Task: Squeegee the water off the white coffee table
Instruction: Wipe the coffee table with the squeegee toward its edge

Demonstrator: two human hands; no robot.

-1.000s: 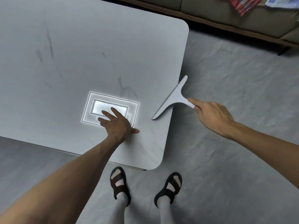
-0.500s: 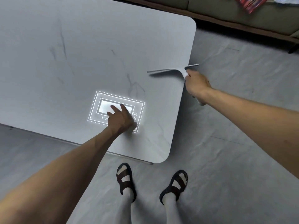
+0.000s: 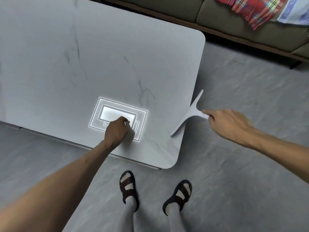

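I see my right hand at the middle right, fingers pinching the handle of the white squeegee. Its blade crosses the right edge of the white coffee table, low end over the top, high end over the floor. My left hand rests on the table near the bottom edge, fingers curled, holding nothing. A sofa sits at the upper right.

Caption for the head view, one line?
Right hand holds a white T-shaped squeegee at the edge of the white coffee table; left hand rests on it.
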